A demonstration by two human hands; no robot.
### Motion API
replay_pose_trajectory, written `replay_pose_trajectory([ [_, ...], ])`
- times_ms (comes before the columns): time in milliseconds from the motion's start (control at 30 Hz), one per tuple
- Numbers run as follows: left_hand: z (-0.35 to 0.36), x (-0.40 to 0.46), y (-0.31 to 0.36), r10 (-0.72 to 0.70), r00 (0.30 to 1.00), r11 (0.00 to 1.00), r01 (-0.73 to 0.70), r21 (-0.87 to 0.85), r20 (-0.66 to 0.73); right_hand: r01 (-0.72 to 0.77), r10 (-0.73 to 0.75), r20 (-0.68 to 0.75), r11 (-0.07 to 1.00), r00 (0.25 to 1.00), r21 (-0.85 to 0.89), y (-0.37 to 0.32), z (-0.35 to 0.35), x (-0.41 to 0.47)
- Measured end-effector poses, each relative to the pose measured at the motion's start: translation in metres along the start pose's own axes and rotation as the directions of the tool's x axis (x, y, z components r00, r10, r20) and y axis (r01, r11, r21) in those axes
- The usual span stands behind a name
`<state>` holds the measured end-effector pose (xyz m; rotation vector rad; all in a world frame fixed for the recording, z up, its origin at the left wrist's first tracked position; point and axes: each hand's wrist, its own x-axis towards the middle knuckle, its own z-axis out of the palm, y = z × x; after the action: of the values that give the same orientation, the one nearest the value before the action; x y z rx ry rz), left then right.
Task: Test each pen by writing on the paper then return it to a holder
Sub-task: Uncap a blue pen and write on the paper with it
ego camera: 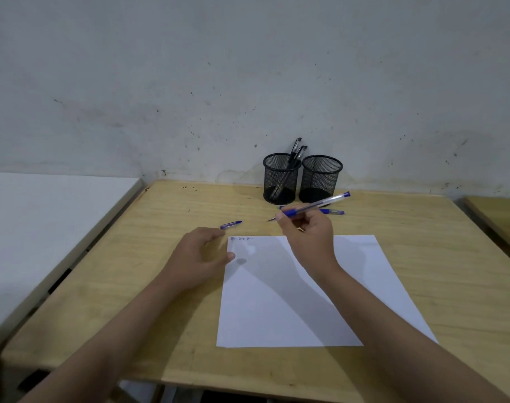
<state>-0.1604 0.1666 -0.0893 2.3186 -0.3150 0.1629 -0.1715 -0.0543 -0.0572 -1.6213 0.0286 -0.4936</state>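
My right hand (309,231) grips an uncapped blue pen (320,202), its tip pointing left, above the top edge of the white paper (291,301). A few scribbles mark the paper's top left corner. The pen's blue cap (231,224) lies on the table just beyond my left hand (201,257), which hovers open at the paper's left edge. Another blue pen (330,211) lies behind my right hand, partly hidden. Two black mesh holders stand at the back: the left holder (281,178) has two black pens in it, the right holder (321,178) looks empty.
The wooden table (131,286) ends at a stained wall behind the holders. A white table (44,228) stands to the left and another wooden surface (500,216) at the far right.
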Motion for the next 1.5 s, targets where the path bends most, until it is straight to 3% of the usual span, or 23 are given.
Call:
replay_pose_trajectory([
  [100, 0.005, -0.005, -0.008, 0.087, 0.991, 0.963, -0.110, 0.247, 0.101, -0.080, 0.081, 0.037, 0.996, 0.996, -0.026, 0.007, 0.009, 0.007],
  [200, 0.008, -0.006, -0.008, 0.107, 0.987, 0.927, -0.143, 0.347, 0.121, -0.185, 0.186, 0.115, 0.983, 0.976, -0.017, 0.013, 0.018, 0.013],
  [333, 0.009, -0.006, -0.009, 0.130, 0.987, 0.931, -0.155, 0.332, 0.096, -0.219, 0.232, 0.205, 0.972, 0.951, -0.087, 0.017, 0.027, 0.022],
  [700, 0.008, -0.006, -0.008, 0.113, 0.990, 0.945, -0.132, 0.300, 0.080, -0.244, 0.244, 0.080, 0.970, 0.966, -0.010, 0.030, 0.037, 0.027],
  [1500, 0.008, -0.007, -0.004, 0.106, 0.990, 0.933, -0.131, 0.336, 0.091, -0.211, 0.216, 0.093, 0.976, 0.972, -0.062, 0.036, 0.039, 0.028],
])
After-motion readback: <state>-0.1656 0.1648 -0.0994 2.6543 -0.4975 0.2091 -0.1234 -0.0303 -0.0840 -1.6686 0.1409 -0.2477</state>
